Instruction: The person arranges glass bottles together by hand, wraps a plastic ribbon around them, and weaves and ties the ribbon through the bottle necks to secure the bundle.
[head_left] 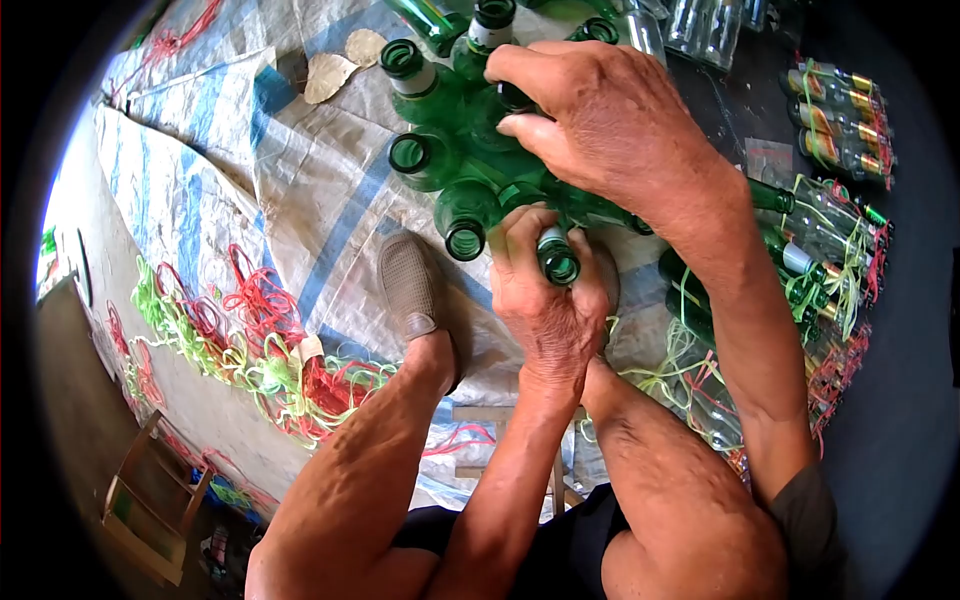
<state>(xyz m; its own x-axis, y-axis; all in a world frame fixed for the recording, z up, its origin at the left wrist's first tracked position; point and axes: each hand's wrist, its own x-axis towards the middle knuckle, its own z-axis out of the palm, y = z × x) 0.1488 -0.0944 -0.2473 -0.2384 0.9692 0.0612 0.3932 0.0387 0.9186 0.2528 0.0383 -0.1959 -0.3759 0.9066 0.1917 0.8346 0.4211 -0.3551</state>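
Note:
A cluster of green glass bottles (425, 158) stands in front of my feet, most with their open mouths up. My left hand (548, 312) is closed around one green bottle (558, 262), its neck poking up between the fingers. Higher up, my right hand (625, 125) reaches over the cluster, thumb and forefinger on either side of the dark mouth of another bottle (514, 98). The rest of that hand's fingers are hidden behind its back. Close to my left hand, another green bottle (466, 238) tilts toward me.
Tangled red and green plastic strings (265, 350) lie at the left on a striped woven sheet (335, 200). At the right are tied bundles of bottles (840, 115) and loose green strings (680, 375). A small wooden stool (150, 500) stands at lower left. Clear bottles (705, 30) are at the top.

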